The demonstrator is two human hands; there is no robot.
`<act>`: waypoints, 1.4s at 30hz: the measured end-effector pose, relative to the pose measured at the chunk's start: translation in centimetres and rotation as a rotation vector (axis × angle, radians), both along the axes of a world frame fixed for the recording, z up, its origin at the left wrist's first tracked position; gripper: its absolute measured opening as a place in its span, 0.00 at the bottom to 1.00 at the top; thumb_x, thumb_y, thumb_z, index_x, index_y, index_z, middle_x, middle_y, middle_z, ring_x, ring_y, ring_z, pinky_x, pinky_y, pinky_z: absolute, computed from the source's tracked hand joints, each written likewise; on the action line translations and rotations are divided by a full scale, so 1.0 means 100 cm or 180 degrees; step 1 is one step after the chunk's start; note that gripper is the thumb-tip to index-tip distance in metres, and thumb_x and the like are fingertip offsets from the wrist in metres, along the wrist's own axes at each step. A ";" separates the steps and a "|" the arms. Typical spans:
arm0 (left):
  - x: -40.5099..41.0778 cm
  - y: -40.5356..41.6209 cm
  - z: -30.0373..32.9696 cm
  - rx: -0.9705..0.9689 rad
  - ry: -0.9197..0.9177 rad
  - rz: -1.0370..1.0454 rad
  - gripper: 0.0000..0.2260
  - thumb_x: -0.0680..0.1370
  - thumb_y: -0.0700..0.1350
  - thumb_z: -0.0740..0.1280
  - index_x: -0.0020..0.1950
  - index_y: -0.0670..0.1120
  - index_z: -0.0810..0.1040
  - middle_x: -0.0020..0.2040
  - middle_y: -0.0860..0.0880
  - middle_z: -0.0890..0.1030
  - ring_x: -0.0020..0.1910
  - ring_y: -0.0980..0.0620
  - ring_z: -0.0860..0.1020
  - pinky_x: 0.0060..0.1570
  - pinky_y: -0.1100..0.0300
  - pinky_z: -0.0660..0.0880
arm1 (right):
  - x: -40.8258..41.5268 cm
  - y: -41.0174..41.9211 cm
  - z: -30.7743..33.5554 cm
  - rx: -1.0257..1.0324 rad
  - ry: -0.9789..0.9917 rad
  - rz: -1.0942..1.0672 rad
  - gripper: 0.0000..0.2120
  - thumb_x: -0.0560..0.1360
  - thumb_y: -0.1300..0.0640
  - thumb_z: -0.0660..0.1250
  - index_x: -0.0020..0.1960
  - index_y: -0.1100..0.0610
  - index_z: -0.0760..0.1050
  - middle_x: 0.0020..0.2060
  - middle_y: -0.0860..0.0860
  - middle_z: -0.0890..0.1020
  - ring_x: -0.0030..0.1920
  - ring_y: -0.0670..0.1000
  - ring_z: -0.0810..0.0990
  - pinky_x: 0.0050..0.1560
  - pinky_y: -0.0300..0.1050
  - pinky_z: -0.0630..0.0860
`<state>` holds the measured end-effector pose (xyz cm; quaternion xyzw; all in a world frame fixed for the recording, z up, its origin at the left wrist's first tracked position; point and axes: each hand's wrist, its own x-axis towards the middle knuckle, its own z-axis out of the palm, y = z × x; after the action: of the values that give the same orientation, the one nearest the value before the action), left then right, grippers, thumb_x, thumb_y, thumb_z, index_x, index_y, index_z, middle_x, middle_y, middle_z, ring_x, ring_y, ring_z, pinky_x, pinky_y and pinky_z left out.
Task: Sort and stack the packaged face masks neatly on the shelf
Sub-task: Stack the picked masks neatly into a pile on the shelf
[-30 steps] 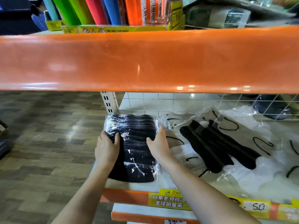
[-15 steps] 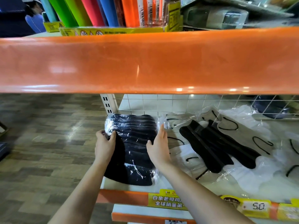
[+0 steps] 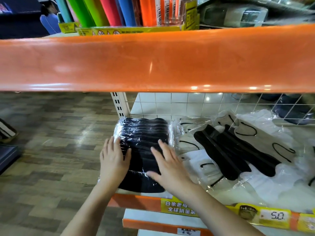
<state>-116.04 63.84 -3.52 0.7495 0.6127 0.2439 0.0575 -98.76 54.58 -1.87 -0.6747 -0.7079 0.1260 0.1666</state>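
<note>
Two hands lie flat on the near end of a stack of black masks (image 3: pixel 143 150) wrapped in clear film, at the left end of the shelf (image 3: pixel 201 195). The left hand (image 3: pixel 113 160) rests along the stack's left edge and the right hand (image 3: pixel 167 166) on its right half; neither has a grip on anything, fingers straight and spread, palms pressing down. The step in hand looks like squaring and flattening this stack against the shelf's left corner. Just right of it, loose packets (image 3: pixel 226 150) of black and white masks lie scattered and overlapping toward the wire back panel (image 3: pixel 204 106). The next move probably calls for lifting one hand off and gathering the nearest loose packet, matching colour before stacking.
</note>
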 end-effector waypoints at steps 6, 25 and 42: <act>0.010 -0.021 -0.006 0.0116 0.0508 -0.0654 0.27 0.75 0.55 0.55 0.65 0.39 0.73 0.66 0.36 0.73 0.66 0.35 0.71 0.60 0.40 0.70 | -0.003 0.008 -0.009 0.0118 -0.0411 0.0263 0.34 0.79 0.44 0.61 0.78 0.55 0.51 0.78 0.53 0.47 0.77 0.51 0.43 0.74 0.49 0.38; 0.142 -0.087 0.013 -0.0359 -0.0689 -0.1785 0.17 0.74 0.40 0.64 0.63 0.42 0.76 0.58 0.45 0.80 0.56 0.45 0.78 0.54 0.62 0.70 | 0.094 -0.049 -0.007 0.1300 -0.0308 -0.0872 0.17 0.70 0.57 0.56 0.54 0.55 0.78 0.50 0.49 0.79 0.52 0.51 0.79 0.54 0.47 0.77; 0.204 -0.124 0.000 -0.0877 -0.1146 -0.1721 0.25 0.76 0.50 0.54 0.68 0.39 0.71 0.67 0.43 0.72 0.65 0.45 0.72 0.64 0.65 0.64 | 0.129 -0.079 -0.030 0.0967 -0.0690 -0.1549 0.15 0.59 0.61 0.79 0.45 0.55 0.81 0.45 0.52 0.82 0.45 0.53 0.82 0.42 0.47 0.81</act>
<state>-95.60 51.44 -3.52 0.8148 0.3993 0.2631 0.3277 -85.90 46.67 -4.84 -0.8013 -0.5498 -0.0976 0.2145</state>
